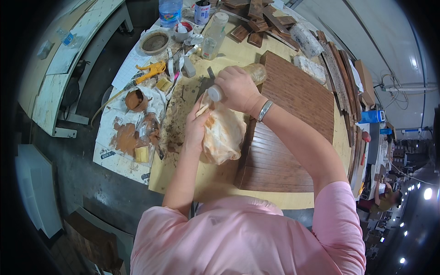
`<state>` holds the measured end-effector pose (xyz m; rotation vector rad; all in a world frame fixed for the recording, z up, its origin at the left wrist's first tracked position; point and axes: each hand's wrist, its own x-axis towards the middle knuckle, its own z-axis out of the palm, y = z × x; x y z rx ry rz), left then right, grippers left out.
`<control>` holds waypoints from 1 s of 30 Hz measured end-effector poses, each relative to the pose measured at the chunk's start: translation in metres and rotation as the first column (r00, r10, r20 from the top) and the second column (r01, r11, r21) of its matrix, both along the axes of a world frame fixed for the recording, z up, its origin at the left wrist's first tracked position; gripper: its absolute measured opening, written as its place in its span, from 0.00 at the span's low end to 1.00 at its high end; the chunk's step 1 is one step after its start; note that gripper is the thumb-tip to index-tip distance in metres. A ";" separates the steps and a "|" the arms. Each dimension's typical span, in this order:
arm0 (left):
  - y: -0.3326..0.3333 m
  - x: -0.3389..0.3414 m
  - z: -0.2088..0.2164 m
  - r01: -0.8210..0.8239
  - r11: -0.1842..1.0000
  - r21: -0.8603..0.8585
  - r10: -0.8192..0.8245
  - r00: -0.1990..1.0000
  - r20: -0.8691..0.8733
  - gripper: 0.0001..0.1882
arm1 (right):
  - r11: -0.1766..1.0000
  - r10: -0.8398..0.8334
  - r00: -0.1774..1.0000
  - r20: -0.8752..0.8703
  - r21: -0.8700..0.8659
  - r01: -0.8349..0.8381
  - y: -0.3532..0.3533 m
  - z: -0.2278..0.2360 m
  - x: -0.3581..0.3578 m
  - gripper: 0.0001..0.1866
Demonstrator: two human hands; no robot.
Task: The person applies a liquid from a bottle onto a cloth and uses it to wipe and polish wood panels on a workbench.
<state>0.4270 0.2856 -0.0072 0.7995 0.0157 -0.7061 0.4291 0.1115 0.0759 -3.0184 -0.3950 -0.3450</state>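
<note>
My right hand, a metal bangle on its wrist, is wrapped round a clear plastic bottle with yellowish contents. The bottle lies tipped over, its white capped end pointing left and down at a cloth. That cloth, white with orange-brown stains, hangs bunched from my closed left hand. Just right of it lies a dark brown wooden panel with a plank-like striped surface. Its left edge is partly behind the cloth, and my right forearm crosses over it.
Left on the worktable are an orange-handled tool, a tipped cup of brown paste, a smeared bottle and yellow sponges. Behind stand a clear bottle and a tin. Wood offcuts pile up far right.
</note>
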 end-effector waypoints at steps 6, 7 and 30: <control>0.006 -0.002 -0.004 0.048 0.997 -0.063 -0.047 0.999 0.007 0.28 | 0.958 0.024 0.997 -0.074 -0.285 -0.044 -0.003 0.007 -0.004 0.05; 0.007 -0.003 -0.003 0.052 0.996 -0.072 -0.052 0.999 -0.004 0.27 | 0.953 0.009 0.996 -0.092 -0.300 -0.037 -0.004 0.007 -0.005 0.05; 0.012 -0.011 -0.001 0.090 0.995 -0.048 -0.089 0.996 0.019 0.25 | 0.919 -0.043 0.984 -0.172 -0.393 -0.029 0.003 0.020 -0.008 0.04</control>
